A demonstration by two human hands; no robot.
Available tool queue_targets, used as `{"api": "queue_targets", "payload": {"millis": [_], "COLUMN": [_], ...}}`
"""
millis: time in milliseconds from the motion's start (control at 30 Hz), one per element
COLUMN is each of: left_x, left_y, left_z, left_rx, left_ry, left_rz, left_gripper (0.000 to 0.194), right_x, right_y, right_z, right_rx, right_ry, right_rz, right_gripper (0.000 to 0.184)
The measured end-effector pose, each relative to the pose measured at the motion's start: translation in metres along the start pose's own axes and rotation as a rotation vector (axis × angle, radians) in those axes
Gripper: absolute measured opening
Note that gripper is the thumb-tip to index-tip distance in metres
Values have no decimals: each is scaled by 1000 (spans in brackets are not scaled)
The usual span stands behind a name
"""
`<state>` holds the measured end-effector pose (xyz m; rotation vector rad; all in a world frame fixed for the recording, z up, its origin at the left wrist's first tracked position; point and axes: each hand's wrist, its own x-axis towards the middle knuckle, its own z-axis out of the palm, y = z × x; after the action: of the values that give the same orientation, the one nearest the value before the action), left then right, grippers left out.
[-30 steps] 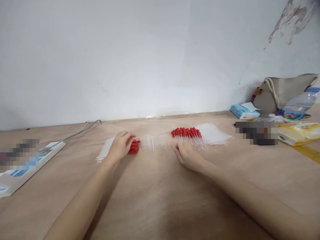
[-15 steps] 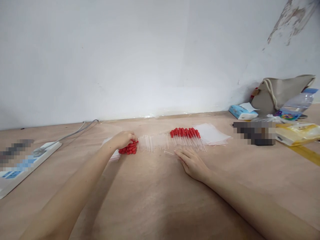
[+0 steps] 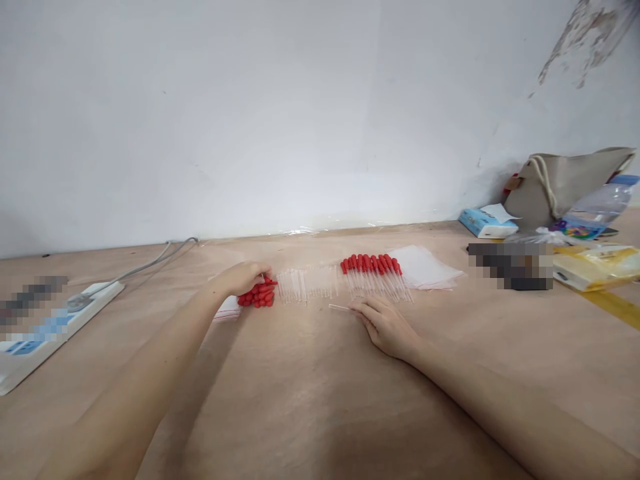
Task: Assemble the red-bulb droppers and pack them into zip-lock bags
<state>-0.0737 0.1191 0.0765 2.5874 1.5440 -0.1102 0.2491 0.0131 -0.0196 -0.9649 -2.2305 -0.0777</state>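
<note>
My left hand (image 3: 243, 277) reaches over a small heap of red rubber bulbs (image 3: 259, 295), its fingers curled down onto the heap's top. Right of the heap lies a row of clear glass tubes (image 3: 306, 285). Further right, a row of finished droppers with red bulbs (image 3: 374, 273) lies side by side. My right hand (image 3: 386, 325) rests on the tabletop just in front of those droppers, fingers close together, the fingertips pinching the end of one clear tube (image 3: 340, 308) that lies apart from the row.
Clear plastic bags (image 3: 425, 267) lie right of the droppers and another stack (image 3: 227, 309) under my left wrist. A white power strip (image 3: 55, 320) with a grey cable sits far left. At right are a tissue pack (image 3: 486, 223), a beige bag (image 3: 565, 183) and a yellow packet (image 3: 595, 265).
My right hand drew back from the dropper row toward me, and a single clear tube now lies at its fingertips. My left hand shifted slightly on the red bulbs.
</note>
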Motion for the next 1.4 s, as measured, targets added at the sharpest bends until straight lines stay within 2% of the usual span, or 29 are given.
{"api": "queue_targets", "payload": {"millis": [200,267,333,433,467,500,667,767,867,967,1167,1400], "left_x": [-7,-13,-20,-31,-34,-37,-40,-34,-29,-30,-35,-33], "left_y": [3,6,13,38,51,64,125,139,139,139,142,138], "left_z": [-7,-12,-14,-5,2,10,61,84,98,104,103,105], "left_rx": [-28,-61,-138,-379,-509,-666,-1251,-1390,-1407,-1344,-1155,-1133], "left_ry": [-2,46,198,518,583,598,321,315,350,354,398,377], "left_rz": [-30,-25,20,96,98,83,98,-19,-64,27,98,93], "left_gripper": [20,20,22,29,29,29,22,22,28,27,21,22], "right_x": [1,1,1,1,0,0,-4,-4,-2,1,1,-1], "right_y": [-1,-2,-3,-3,-3,-3,-2,-3,-5,-8,-15,-15], "right_z": [-2,-3,-4,-3,-3,-2,0,-2,-4,-4,-4,-3], "right_rx": [31,42,57,104,119,131,146,155,163,166,170,134], "right_ry": [-11,-15,-21,-13,-2,10,24,7,-22,-8,-27,-45], "right_rz": [9,19,34,59,70,82,135,129,116,104,76,68], "right_gripper": [19,18,18,18,18,17,21,24,20,18,18,20]}}
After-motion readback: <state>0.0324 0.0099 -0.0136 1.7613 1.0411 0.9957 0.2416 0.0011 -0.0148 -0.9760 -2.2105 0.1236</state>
